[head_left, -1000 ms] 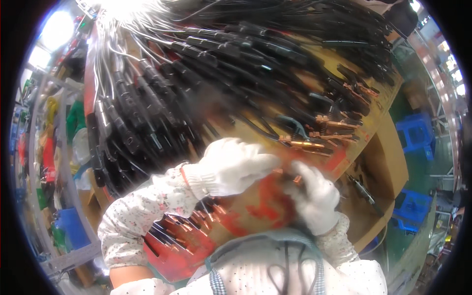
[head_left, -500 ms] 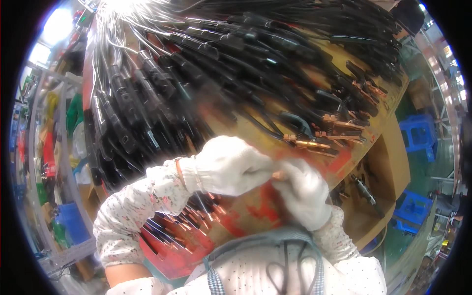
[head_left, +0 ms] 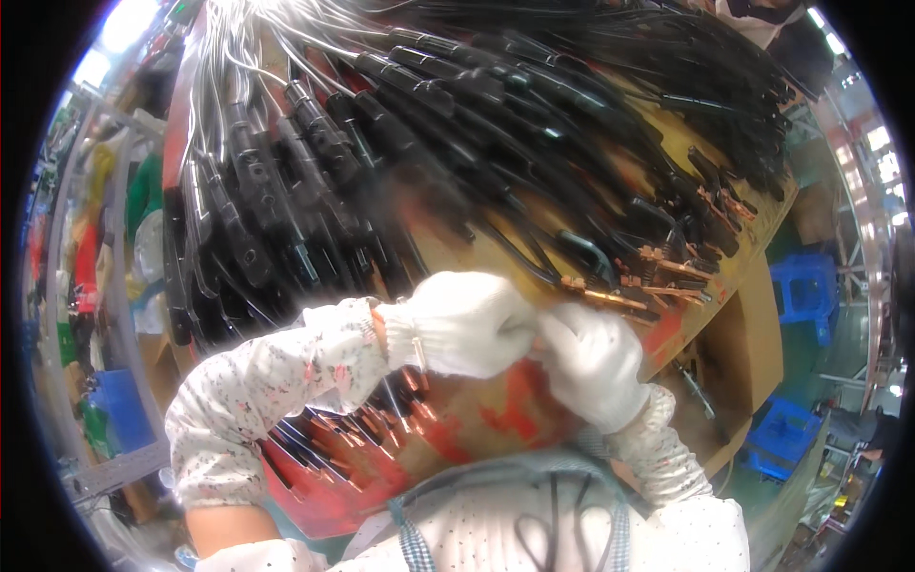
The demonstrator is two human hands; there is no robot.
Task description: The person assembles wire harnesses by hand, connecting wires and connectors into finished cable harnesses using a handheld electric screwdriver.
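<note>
My left hand point(head_left: 467, 324), in a white knit glove, is closed with its knuckles up above the table's near side. My right hand point(head_left: 593, 362), gloved alike, is closed with its fingertips meeting the left hand's fingers. Whatever the two hands pinch between them is hidden by the gloves. Below my left wrist lies a bunch of black cables with bare copper ends point(head_left: 396, 415). Beyond my right hand, other black cables end in copper terminals point(head_left: 610, 296). Black cables with moulded sections point(head_left: 253, 191) cover the far part of the table point(head_left: 481, 400).
An open cardboard box point(head_left: 753, 353) stands at the table's right edge, with dark slender pieces inside. Blue plastic stools point(head_left: 805, 286) are on the green floor at right. A metal rack point(head_left: 114, 472) with a blue bin point(head_left: 119, 410) is at left. Someone's dark clothing point(head_left: 801, 52) shows at upper right.
Both hands stay together and have shifted slightly to the right in the picture. The coppery bit that showed between the fingers is now mostly covered. The view itself has turned a little.
</note>
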